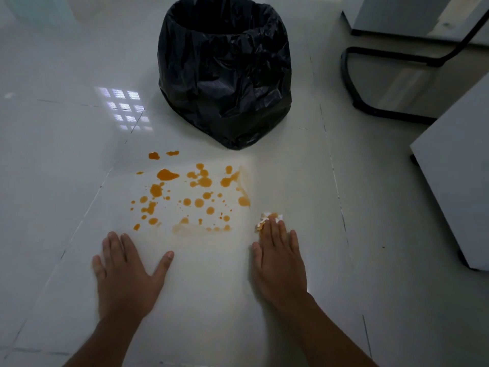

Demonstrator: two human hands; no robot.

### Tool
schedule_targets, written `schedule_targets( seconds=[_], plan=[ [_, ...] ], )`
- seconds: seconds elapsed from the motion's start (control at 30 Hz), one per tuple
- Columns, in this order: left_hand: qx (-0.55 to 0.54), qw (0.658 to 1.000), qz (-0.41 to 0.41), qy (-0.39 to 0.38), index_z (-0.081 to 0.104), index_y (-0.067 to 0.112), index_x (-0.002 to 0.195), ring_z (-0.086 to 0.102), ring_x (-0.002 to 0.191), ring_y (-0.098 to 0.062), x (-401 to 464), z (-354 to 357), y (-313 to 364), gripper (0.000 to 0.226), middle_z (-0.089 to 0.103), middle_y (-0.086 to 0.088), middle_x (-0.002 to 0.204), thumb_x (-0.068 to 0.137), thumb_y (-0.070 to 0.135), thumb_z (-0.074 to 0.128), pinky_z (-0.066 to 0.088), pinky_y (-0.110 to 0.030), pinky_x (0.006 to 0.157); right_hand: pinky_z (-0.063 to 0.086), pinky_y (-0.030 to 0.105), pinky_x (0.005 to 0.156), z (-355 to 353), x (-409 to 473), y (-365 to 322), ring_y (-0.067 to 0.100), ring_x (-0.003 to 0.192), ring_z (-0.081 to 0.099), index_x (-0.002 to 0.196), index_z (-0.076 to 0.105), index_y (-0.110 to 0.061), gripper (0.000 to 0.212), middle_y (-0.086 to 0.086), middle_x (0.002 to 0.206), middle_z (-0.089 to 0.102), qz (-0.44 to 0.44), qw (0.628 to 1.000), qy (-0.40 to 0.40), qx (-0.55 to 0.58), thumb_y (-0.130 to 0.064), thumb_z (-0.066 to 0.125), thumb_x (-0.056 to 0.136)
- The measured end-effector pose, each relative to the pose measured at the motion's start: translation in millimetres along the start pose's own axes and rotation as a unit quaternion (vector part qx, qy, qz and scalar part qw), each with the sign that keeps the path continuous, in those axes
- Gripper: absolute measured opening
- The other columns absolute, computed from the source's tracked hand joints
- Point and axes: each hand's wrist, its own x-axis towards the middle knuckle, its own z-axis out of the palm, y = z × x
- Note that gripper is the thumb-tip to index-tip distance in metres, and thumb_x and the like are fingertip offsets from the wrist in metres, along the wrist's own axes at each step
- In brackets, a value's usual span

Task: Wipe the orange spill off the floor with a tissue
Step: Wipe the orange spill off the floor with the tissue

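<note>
An orange spill (191,193) of several drops and blobs lies on the white tiled floor (211,274), with pale smeared streaks along its right and lower edges. A crumpled white tissue (264,219), stained orange, sits just right of the spill. My right hand (277,258) lies flat on the floor with its straight fingertips pressing on the tissue. My left hand (127,274) rests flat on the floor below the spill's left part, fingers spread, holding nothing.
A bin lined with a black bag (225,72) stands just beyond the spill. A black chair frame (370,83) is at the upper right. A white cabinet (460,181) stands at the right, another piece of furniture (397,14) at the top right.
</note>
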Motion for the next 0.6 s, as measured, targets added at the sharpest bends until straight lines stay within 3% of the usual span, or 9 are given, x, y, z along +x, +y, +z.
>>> schedule_targets(
  seconds=[0.23, 0.37, 0.6],
  plan=[
    [0.003, 1.0, 0.001, 0.002, 0.027, -0.009, 0.15, 0.017, 0.151, -0.038, 1, 4, -3, 0.115, 0.023, -0.029, 0.159, 0.08, 0.082, 0.021, 0.014, -0.056, 0.122, -0.006, 0.035, 0.124, -15, 19, 22, 0.021, 0.153, -0.006, 0.157, 0.003, -0.004, 0.071, 0.011, 0.166, 0.002, 0.068, 0.994, -0.004, 0.084, -0.045, 0.024, 0.103],
    [0.0, 1.0, 0.005, 0.001, 0.026, -0.009, 0.15, 0.016, 0.152, -0.037, 0, 3, -3, 0.115, 0.023, -0.029, 0.16, 0.08, 0.082, 0.021, 0.014, -0.056, 0.123, -0.01, 0.034, 0.122, -15, 37, 15, 0.023, 0.152, -0.014, 0.155, -0.007, -0.002, 0.077, 0.013, 0.165, -0.01, 0.055, 0.991, -0.029, 0.119, -0.045, 0.03, 0.103],
    [-0.005, 1.0, 0.009, 0.004, 0.03, -0.009, 0.148, 0.02, 0.15, -0.038, -1, 2, -3, 0.124, 0.027, -0.029, 0.158, 0.073, 0.089, 0.025, 0.015, -0.056, 0.122, -0.012, 0.034, 0.122, -14, 60, -4, 0.02, 0.15, -0.021, 0.156, -0.007, -0.006, 0.079, 0.01, 0.164, -0.016, -0.02, 0.987, -0.07, 0.14, -0.051, 0.03, 0.102]
  ],
)
